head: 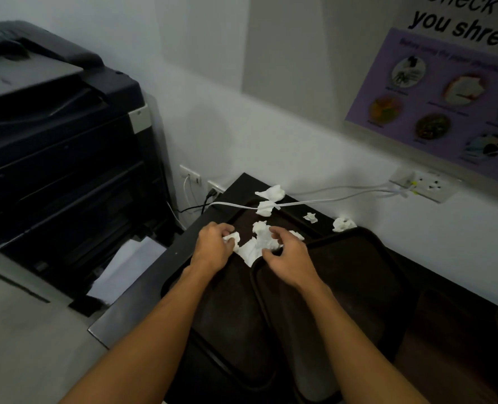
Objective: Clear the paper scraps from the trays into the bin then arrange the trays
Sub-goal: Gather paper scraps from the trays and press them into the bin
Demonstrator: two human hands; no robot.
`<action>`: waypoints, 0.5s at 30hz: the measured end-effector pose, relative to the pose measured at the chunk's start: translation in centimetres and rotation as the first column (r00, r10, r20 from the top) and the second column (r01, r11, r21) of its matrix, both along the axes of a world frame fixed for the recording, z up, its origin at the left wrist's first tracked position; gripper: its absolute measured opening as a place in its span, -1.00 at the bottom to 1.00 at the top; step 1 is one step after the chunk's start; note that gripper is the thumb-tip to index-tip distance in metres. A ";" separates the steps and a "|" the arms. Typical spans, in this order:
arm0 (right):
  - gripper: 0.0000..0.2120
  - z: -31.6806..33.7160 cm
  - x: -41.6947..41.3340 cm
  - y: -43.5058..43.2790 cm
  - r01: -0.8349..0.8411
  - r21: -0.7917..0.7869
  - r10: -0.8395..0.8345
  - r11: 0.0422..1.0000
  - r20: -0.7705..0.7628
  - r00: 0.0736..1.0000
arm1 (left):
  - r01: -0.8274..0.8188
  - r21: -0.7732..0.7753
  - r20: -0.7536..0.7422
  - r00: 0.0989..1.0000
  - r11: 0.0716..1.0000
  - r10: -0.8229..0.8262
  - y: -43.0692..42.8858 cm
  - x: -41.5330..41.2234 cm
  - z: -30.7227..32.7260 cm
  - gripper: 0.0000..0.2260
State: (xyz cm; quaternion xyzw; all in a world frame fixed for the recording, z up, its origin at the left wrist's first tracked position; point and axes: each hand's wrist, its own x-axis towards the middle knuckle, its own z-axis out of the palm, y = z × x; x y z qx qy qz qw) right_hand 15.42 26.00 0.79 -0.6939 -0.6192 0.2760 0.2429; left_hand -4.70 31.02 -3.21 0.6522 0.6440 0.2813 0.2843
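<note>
Two hands gathering paper scraps from overlapping dark trays, centre frame.
We note a copier (52, 135) at upper left. The left tray (212, 301) sits lower centre, overlapped by the right tray (358, 272). Our left hand (212, 249) clamps a crumpled scrap (232, 239), and the right hand (288, 258) has its fingers curled into the scrap pile (256, 246). Loose scraps (271, 193) lie above.

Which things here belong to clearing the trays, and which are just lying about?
Job: paper scraps, left tray, right tray, left hand, right hand, both gripping scraps.
Lying about: copier, white cable, poster, wall socket.
</note>
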 end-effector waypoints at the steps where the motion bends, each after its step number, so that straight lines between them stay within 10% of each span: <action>1: -0.42 -0.1 -0.3 0.4 -0.026 -0.023 0.028 0.999 0.090 0.996 | -0.007 0.011 0.000 1.000 1.000 0.007 -0.2 -0.5 0.2 -0.72; 6: -0.39 -1.1 -2.2 1.8 -0.120 -0.140 0.164 0.983 0.368 0.915 | -0.027 0.058 0.017 1.000 0.998 0.026 -0.9 -3.0 1.1 -0.76; 15: -0.43 -1.8 -5.9 1.7 -0.236 -0.143 0.271 0.961 0.323 0.907 | -0.138 0.029 0.075 0.988 0.990 0.135 -2.4 -5.9 1.6 -0.77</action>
